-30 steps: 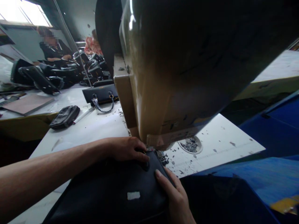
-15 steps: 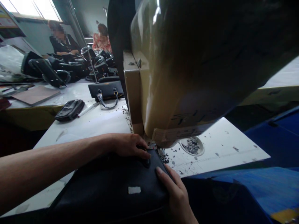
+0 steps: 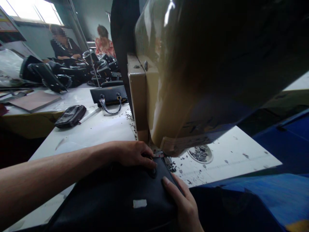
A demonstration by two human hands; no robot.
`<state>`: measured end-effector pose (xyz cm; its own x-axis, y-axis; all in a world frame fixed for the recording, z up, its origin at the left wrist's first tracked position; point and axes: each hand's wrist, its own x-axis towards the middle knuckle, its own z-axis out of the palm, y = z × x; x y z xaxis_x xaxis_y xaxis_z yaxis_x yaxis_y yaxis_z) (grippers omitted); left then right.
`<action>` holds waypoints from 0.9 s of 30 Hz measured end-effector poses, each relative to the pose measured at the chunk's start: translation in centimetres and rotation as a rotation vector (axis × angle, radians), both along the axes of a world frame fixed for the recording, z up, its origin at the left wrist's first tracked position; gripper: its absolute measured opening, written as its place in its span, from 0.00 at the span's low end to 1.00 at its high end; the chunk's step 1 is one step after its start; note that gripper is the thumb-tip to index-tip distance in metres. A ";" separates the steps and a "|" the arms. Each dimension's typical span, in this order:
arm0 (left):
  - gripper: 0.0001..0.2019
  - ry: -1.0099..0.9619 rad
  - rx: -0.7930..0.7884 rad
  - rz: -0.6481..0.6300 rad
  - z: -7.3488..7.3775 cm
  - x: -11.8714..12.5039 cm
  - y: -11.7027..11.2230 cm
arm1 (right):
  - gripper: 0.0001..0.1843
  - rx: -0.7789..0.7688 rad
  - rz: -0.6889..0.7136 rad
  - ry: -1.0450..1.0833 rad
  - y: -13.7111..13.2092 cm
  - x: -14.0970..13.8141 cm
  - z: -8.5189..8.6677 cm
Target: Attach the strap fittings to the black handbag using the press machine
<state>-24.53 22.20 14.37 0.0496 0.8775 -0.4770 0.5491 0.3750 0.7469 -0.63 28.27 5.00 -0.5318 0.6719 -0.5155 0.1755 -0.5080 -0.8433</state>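
A black handbag (image 3: 116, 196) lies under both hands, with a small whitish patch (image 3: 139, 203) on its upper face. My left hand (image 3: 135, 154) is closed on the far edge of the bag, near a dark handle tab; part of what its fingers pinch is hidden. My right hand (image 3: 182, 199) grips the bag's right side, thumb on top and fingers beneath the edge. The bag's far corner sits right below the head of a beige sewing machine (image 3: 154, 96). Its needle area is mostly hidden behind the head and my left hand.
A white worktable (image 3: 231, 154) carries black scraps and a round dish (image 3: 209, 158) of bits. Further back are a black pouch (image 3: 70, 116), another handbag (image 3: 108, 95) and a pile of black bags (image 3: 72, 71). Two people sit behind. Blue material (image 3: 272, 196) lies at the right.
Both hands keep the same hold on the bag. The bag and hands appear slightly lower in the view, and the camera has shifted a little.
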 end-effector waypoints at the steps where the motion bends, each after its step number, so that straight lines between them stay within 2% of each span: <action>1: 0.19 0.000 -0.003 0.008 0.0 0.0 0.0 | 0.32 0.022 -0.018 -0.008 0.0 0.0 0.0; 6: 0.18 0.017 -0.030 0.021 0.2 -0.1 0.0 | 0.33 0.045 -0.012 -0.044 -0.1 0.1 0.2; 11: 0.19 0.023 -0.050 -0.024 0.5 0.0 0.1 | 0.37 0.049 -0.022 -0.096 -0.1 -0.2 0.9; 15: 0.17 0.046 -0.031 -0.026 0.6 0.1 0.3 | 0.41 0.045 0.001 -0.113 0.1 0.0 0.7; 21: 0.19 0.103 -0.046 -0.037 0.9 0.3 0.4 | 0.40 0.022 0.043 -0.104 0.6 0.2 -0.1; 27: 0.21 0.142 -0.043 -0.065 1.0 0.4 0.4 | 0.38 0.000 -0.009 -0.105 0.1 -0.2 0.7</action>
